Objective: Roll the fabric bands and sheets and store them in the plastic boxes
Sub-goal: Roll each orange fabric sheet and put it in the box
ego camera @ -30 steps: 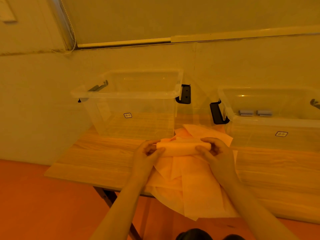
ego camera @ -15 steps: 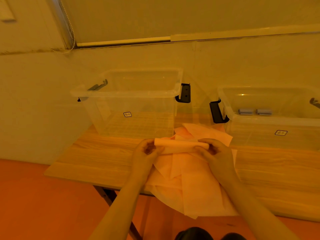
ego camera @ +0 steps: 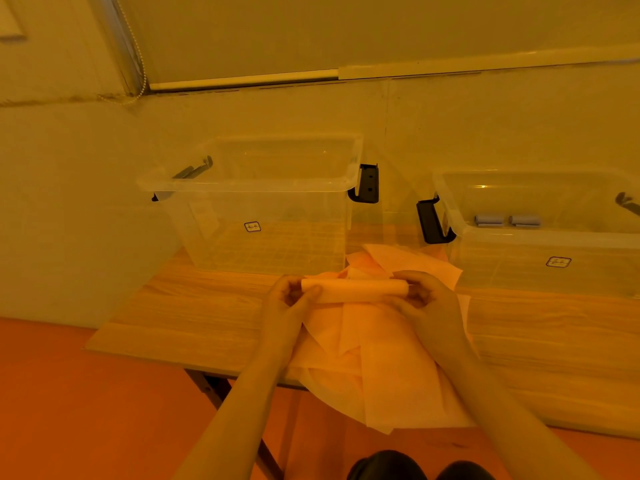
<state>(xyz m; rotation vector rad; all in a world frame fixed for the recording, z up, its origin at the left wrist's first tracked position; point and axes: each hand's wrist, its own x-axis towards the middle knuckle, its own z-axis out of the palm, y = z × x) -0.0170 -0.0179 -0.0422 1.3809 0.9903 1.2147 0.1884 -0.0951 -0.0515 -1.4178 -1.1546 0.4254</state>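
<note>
A pale orange fabric sheet rolled into a tube (ego camera: 356,290) lies crosswise between my hands, above a pile of loose orange sheets (ego camera: 381,362) on the wooden table (ego camera: 194,320). My left hand (ego camera: 287,299) pinches the roll's left end, and my right hand (ego camera: 422,299) grips its right end. A clear plastic box (ego camera: 256,181) stands behind on the left, with nothing visible inside. A second clear box (ego camera: 540,237) stands at the right and holds two grey rolled bands (ego camera: 507,220).
Both boxes have black latch handles (ego camera: 367,183) on their sides. A wall runs close behind the boxes. The loose sheets hang over the table's front edge. The table leg (ego camera: 214,389) and orange floor lie below; dark shoes (ego camera: 415,467) show at the bottom.
The sheet has been rolled tighter into a slimmer, longer tube, and both hands have shifted to its ends.
</note>
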